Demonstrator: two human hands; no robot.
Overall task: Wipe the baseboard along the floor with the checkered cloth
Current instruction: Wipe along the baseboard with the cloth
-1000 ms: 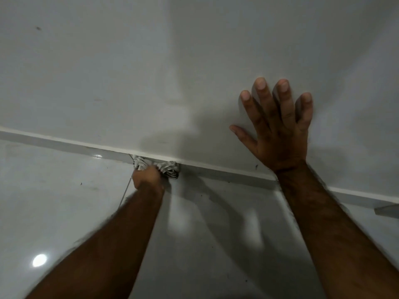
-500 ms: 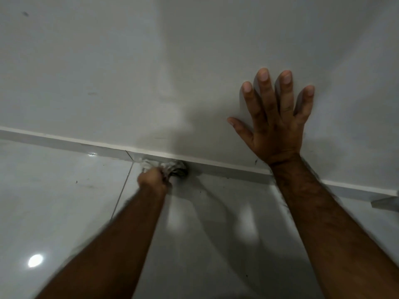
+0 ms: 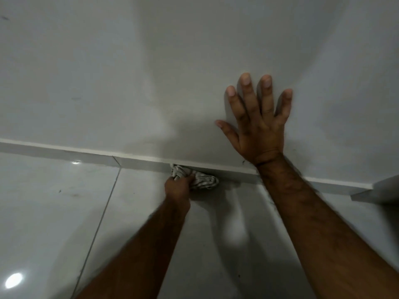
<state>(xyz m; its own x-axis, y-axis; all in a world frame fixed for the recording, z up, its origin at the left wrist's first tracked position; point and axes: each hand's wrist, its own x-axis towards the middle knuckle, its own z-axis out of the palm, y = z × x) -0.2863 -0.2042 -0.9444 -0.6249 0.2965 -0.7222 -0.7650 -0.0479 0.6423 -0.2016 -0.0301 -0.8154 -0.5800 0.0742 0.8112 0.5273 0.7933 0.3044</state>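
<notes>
The left hand (image 3: 178, 186), fingers clamped on the cloth (image 3: 200, 179), has slid right along the baseboard (image 3: 140, 162). More is wiped. The right hand (image 3: 259, 126), fingers apart, presses the wall (image 3: 129, 72).

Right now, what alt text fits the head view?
A left hand presses a bunched checkered cloth against the baseboard where wall meets glossy tiled floor. The right hand is spread flat on the wall above.
</notes>
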